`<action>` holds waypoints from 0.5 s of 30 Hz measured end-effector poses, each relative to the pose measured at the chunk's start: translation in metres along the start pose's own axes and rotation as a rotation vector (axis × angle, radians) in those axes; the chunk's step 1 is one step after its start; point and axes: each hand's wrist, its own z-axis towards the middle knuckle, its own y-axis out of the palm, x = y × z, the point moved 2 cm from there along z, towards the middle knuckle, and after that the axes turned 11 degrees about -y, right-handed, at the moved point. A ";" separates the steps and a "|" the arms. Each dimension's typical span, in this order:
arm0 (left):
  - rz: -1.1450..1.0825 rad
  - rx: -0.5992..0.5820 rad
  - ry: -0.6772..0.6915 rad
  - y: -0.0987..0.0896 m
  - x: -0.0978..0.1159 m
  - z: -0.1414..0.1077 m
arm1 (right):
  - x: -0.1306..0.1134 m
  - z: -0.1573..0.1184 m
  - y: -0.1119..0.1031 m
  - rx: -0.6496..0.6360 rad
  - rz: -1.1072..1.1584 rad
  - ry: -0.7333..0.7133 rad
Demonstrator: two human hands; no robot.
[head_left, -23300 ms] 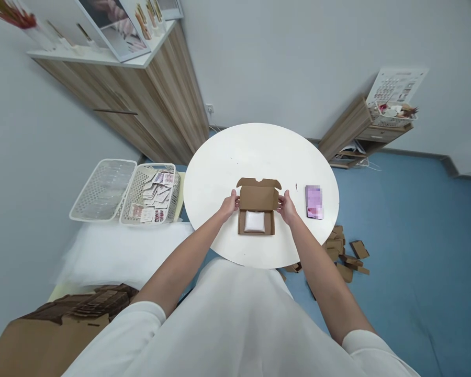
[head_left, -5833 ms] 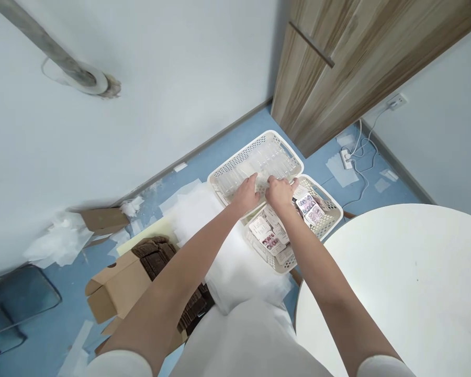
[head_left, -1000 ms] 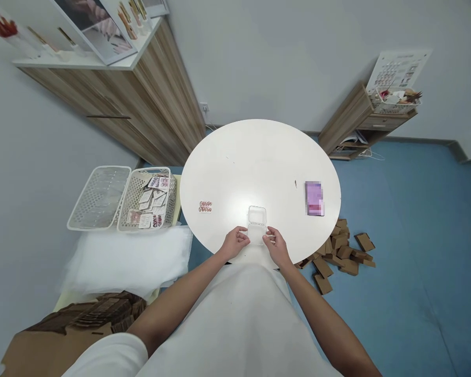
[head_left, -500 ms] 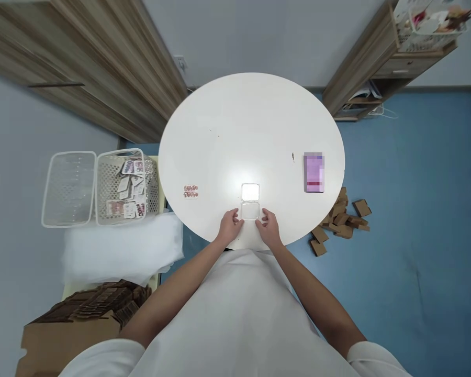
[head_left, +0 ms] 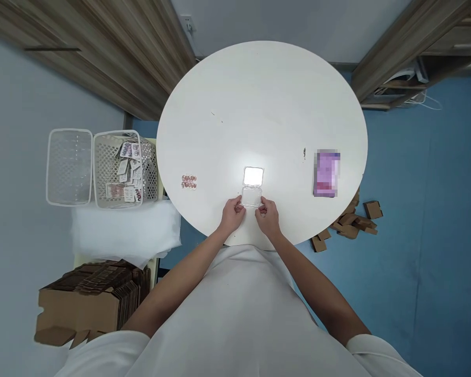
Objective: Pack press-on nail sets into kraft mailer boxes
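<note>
A small clear plastic case (head_left: 251, 197) lies unfolded on the white table (head_left: 267, 104), its far half bright with glare. At the near half's left side, my left hand (head_left: 232, 215) has its fingers and thumb closed on the edge. My right hand (head_left: 268, 217) grips the opposite side in the same way. To the left on the table is a small sheet of reddish oval pieces, like press-on nails (head_left: 189, 181). A purple box (head_left: 327, 173), blurred by pixels, lies on the right.
Left of the table stands a white perforated basket (head_left: 98, 180) of printed cards, its lid open. White sheets (head_left: 125, 230) and flattened cardboard boxes (head_left: 82, 309) are below it. Small brown boxes (head_left: 349, 225) are piled on the floor at right.
Both hands have moved inward from beside the clear case and now hold its near half. The camera view has shifted; the nail sheet and purple box remain in place on the table.
</note>
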 end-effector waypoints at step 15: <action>0.020 -0.009 0.038 0.000 0.000 -0.006 | 0.003 -0.006 -0.003 -0.032 0.008 -0.063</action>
